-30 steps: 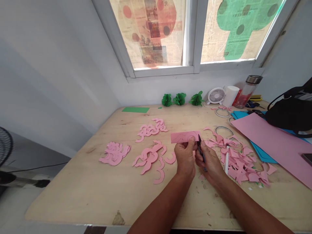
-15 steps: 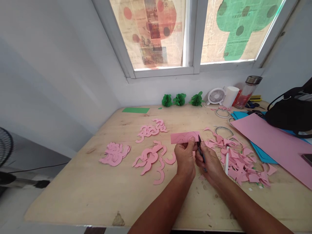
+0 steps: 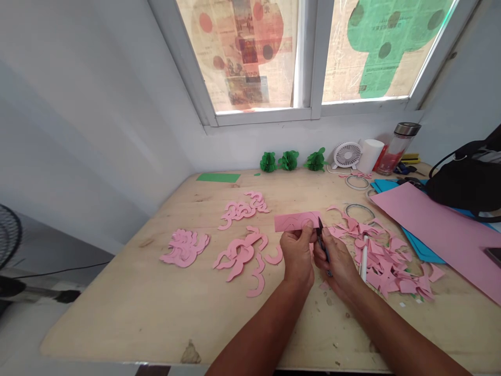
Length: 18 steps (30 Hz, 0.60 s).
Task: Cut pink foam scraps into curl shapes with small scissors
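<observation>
My left hand (image 3: 298, 251) pinches a pink paper strip (image 3: 285, 223) with curved lines drawn on it. Held in my right hand (image 3: 337, 257) are dark scissors (image 3: 324, 249), their blades at the strip's right end. Left of my hands lie curvy pink cutouts in groups: one pile (image 3: 185, 247) at the far left, another (image 3: 243, 209) farther back and some loose pieces (image 3: 239, 253) nearer. A heap of pink scraps (image 3: 391, 263) spreads to the right of my right hand, with a white pen (image 3: 364, 258) on it.
Three green paper shapes (image 3: 289, 160) stand along the wall beside a small white fan (image 3: 347, 155) and a glass bottle (image 3: 397, 149). Tape rings (image 3: 360, 211), a large pink sheet (image 3: 438, 230), blue sheets (image 3: 425, 245) and a black bag (image 3: 465, 180) are at the right.
</observation>
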Motion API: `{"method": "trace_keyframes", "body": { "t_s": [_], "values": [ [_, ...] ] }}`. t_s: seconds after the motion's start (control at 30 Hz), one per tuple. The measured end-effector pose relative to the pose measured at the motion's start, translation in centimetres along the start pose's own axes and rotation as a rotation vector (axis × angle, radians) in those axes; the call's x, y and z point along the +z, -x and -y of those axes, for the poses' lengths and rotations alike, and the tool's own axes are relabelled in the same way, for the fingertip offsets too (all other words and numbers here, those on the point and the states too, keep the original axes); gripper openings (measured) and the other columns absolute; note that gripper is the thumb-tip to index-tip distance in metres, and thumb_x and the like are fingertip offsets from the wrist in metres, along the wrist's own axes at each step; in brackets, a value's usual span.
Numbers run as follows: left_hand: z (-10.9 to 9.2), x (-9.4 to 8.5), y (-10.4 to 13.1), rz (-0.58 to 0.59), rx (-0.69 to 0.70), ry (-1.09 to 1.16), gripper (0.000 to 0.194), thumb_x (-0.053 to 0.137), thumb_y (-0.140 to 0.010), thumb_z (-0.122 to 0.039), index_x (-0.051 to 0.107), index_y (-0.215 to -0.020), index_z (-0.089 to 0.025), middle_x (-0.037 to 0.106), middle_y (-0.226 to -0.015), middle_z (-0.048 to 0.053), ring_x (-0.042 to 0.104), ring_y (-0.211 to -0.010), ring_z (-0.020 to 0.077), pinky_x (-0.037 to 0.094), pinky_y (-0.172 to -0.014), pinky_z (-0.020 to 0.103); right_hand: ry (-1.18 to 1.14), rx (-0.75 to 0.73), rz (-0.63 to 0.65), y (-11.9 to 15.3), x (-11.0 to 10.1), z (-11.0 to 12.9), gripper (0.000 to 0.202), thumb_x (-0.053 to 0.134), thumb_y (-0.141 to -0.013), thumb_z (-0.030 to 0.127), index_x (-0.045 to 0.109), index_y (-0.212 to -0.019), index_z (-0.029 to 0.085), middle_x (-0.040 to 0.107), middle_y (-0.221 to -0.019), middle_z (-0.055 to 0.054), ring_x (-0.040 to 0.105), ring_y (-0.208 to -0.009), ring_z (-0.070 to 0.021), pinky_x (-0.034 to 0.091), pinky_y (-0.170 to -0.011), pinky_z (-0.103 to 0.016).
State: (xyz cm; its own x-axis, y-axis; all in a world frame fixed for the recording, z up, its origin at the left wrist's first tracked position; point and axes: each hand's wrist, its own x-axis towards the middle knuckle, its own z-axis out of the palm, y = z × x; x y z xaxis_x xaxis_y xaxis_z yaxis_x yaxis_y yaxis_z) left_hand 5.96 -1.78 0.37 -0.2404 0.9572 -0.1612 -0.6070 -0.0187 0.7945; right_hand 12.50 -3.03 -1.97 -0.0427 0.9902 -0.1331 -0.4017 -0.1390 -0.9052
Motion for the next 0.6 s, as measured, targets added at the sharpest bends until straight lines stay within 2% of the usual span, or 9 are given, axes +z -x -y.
{"method": "trace_keyframes", "body": {
  "t_s": [0.4,0.6],
  "values": [
    [0.15,-0.12,-0.16,0.007,-0.003,0.006,0.026,0.073,-0.056,-0.031,0.057,-0.057,-0.011,0.053,-0.051,-0.001,0.051,-0.049,0.0089,0.043,-0.052,0.021,-0.009,-0.012,-0.022,-0.01,0.1,-0.11,0.05,0.052,-0.078,0.054,0.038,-0.048,0.016,0.029,-0.042,0.007,0.023,-0.036,-0.0032,0.015,-0.036,-0.019],
    [-0.13,0.12,0.08,-0.007,-0.022,-0.014,0.03,0.072,-0.058,-0.035,0.054,-0.053,-0.011,0.05,-0.048,-0.001,0.049,-0.046,0.0084,0.041,-0.048,0.02,-0.008,-0.02,-0.019,-0.12,-0.05,-0.32,0.051,0.05,-0.078,0.055,0.037,-0.047,0.017,0.027,-0.041,0.007,0.021,-0.035,-0.0033,0.014,-0.036,-0.019]
  ]
}}
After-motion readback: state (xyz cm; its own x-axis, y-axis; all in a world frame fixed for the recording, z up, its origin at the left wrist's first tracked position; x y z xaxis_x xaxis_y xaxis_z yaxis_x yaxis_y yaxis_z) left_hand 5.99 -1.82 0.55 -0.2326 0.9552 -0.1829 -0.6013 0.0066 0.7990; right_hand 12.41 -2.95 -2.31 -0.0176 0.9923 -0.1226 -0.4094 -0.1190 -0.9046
